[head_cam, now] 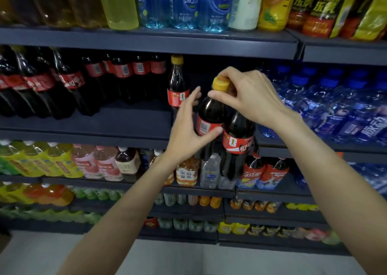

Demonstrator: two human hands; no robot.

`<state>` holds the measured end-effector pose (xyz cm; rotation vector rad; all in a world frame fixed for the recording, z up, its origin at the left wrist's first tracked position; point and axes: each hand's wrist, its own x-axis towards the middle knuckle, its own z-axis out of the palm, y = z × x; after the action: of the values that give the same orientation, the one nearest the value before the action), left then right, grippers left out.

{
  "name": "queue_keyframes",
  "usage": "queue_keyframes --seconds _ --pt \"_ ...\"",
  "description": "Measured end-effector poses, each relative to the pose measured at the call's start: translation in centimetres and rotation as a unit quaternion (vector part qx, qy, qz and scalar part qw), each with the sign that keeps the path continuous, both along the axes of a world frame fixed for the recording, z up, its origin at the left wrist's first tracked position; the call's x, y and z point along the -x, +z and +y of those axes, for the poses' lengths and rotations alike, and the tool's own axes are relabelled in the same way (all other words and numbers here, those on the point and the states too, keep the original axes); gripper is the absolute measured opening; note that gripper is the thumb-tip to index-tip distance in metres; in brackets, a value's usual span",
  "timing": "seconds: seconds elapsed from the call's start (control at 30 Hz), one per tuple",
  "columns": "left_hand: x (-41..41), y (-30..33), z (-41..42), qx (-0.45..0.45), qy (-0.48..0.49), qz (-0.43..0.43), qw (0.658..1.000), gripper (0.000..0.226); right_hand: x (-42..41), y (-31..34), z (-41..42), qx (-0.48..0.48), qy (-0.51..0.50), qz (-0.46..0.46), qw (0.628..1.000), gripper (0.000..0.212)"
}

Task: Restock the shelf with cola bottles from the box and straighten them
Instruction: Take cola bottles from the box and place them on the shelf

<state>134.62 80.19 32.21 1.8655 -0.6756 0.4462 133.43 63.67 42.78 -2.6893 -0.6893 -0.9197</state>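
R hand (249,95) pinches the yellow cap (220,83) of bottle A (211,115), fingers curled over the top. Bottle B (237,144) hangs just beside it on the right, touching A, its neck hidden under my R palm, so can't tell if the same grip carries it by the top; looks likely. L hand (189,128) is on A's left side at label height, thumb across the red label, fingers spread and only loosely curved, more steadying than clamping.

Both bottles sit in front of the mid shelf (125,126), bases below its front lip, long axes near upright w/ tops tipped slightly left. Target gap is behind and up-left of the grip: dark slot right of the shelved cola (178,86), left of the blue bottles (335,107).

R hand nearer the caps, L nearer the body. Both forearms reach up and in, wrists converging.

Next, imo: lift till bases clear the lip, push back into the slot, labels front. Risk: B slips or clips the lip.
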Motion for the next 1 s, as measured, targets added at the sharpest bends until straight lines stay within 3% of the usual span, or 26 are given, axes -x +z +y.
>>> queue_keyframes --seconds 0.1,0.2,0.27,0.37,0.57,0.73,0.9,1.0 --pt "-1.2 0.3 -0.8 -0.040 -0.048 0.071 0.996 0.091 -0.7 0.8 -0.2 0.012 0.001 0.003 1.000 0.051" --pt "-2.5 0.1 -1.7 0.000 -0.027 0.059 0.998 0.082 -1.2 0.7 -0.8 0.011 -0.002 -0.012 1.000 0.054" --pt "-2.9 -0.2 -2.8 0.055 0.010 0.038 0.998 0.078 -1.4 0.2 -1.4 -0.028 -0.002 -0.068 0.997 0.056" --pt "-4.0 -0.8 -4.0 0.112 0.045 0.029 0.992 0.079 -2.0 -1.0 -2.6 -0.097 -0.013 -0.196 0.976 0.042" --pt "-6.2 -1.4 -5.1 0.078 0.059 0.044 0.994 0.082 -4.2 -2.7 -3.6 -0.073 -0.057 -0.307 0.947 0.034" --pt "-7.7 -1.3 -6.5 0.068 0.082 0.062 0.992 0.086 -6.5 -2.8 -3.9 -0.086 -0.083 -0.309 0.943 0.042" --pt "-9.2 -2.1 -7.0 0.060 0.114 0.077 0.989 0.100 -6.9 -3.9 -4.5 -0.166 -0.092 -0.268 0.945 0.046" --pt "-9.4 -3.1 -6.8 -0.014 0.148 0.094 0.984 0.113 -6.2 -4.8 -4.2 -0.238 -0.063 -0.208 0.947 0.042"
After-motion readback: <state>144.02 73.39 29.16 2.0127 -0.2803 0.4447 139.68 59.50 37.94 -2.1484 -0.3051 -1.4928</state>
